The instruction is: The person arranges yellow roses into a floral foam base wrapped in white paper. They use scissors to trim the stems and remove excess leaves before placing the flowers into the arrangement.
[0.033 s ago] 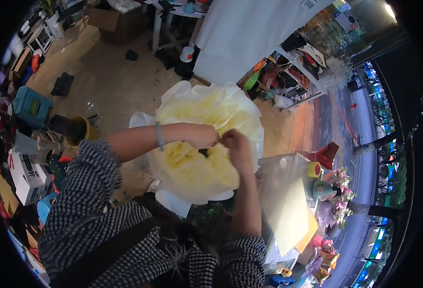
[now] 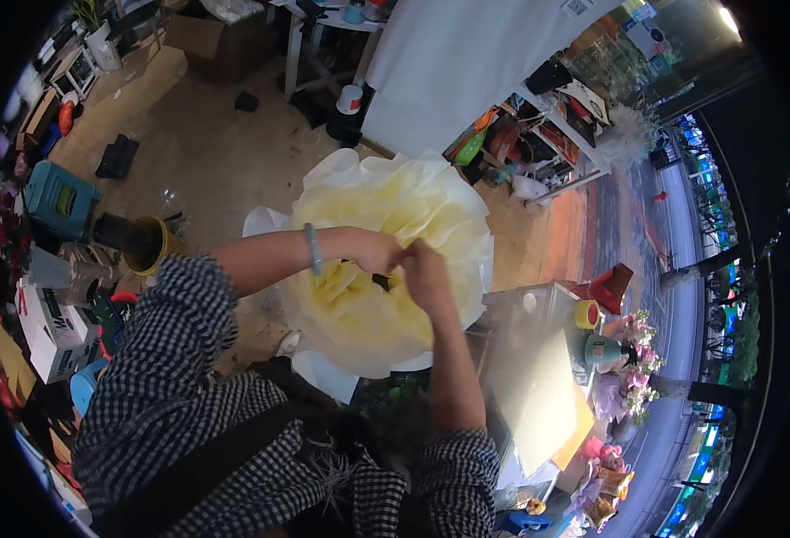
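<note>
A large round bouquet wrapping of pale yellow ruffled paper (image 2: 359,336) stands in the middle, ringed by white sheets (image 2: 328,377). Over its centre my left hand (image 2: 373,249) and my right hand (image 2: 426,276) meet, fingers curled and pressed together at the tips. What they pinch, if anything, is too small to make out. Beneath the hands a small dark gap (image 2: 380,282) shows between the yellow folds. A pale bracelet (image 2: 312,248) circles my left wrist.
At the right a table (image 2: 507,327) bears cream paper sheets (image 2: 534,394), a yellow tape roll (image 2: 587,316) and a grey-green bottle (image 2: 601,351). Pink flowers (image 2: 637,359) stand beyond it. Left are a teal bin (image 2: 59,199), a yellow bucket (image 2: 169,242) and a white box (image 2: 52,336).
My right hand has shifted a little left, closer against my left hand. My left forearm has moved slightly to the right. The yellow wrapping stays in place.
</note>
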Tool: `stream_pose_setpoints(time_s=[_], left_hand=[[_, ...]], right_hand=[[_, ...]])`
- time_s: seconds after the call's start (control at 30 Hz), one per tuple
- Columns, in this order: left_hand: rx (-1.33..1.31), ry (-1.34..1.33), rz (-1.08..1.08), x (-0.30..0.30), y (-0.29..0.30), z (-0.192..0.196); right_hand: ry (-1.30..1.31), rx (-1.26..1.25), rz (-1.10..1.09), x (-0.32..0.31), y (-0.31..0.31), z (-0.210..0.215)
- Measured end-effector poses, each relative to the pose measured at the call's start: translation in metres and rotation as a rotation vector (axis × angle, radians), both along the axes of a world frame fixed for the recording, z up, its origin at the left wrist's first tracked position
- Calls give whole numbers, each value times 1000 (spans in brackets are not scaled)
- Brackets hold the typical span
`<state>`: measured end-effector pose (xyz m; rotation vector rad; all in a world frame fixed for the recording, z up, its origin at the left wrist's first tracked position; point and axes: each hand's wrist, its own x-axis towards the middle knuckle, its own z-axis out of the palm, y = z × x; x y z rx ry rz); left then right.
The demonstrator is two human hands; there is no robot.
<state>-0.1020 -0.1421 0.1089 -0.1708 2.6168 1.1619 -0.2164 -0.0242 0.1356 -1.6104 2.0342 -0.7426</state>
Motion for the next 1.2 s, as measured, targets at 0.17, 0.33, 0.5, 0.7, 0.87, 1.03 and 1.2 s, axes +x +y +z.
stream_pose_setpoints(time_s=[0.17,0.33,0.5,0.7,0.87,1.03,1.2], left_hand=[[-204,123,100,36,-41,-91],[-319,207,339,90,-39,-130],[-501,426,452,98,-25,-137],[-234,-30,12,38,-54,-76],[-184,83,-44,-30,-36,-79],[296,323,272,-26,-84,-148],[833,247,579,-11,-106,-187]], right_hand=[[-34,406,91,23,-4,-81],[330,419,-76,-6,43,-115],[164,215,-188,-25,46,-109],[310,401,71,-3,8,-78],[146,242,296,54,-23,-109],[298,477,417,112,38,-133],[477,431,447,108,68,-132]])
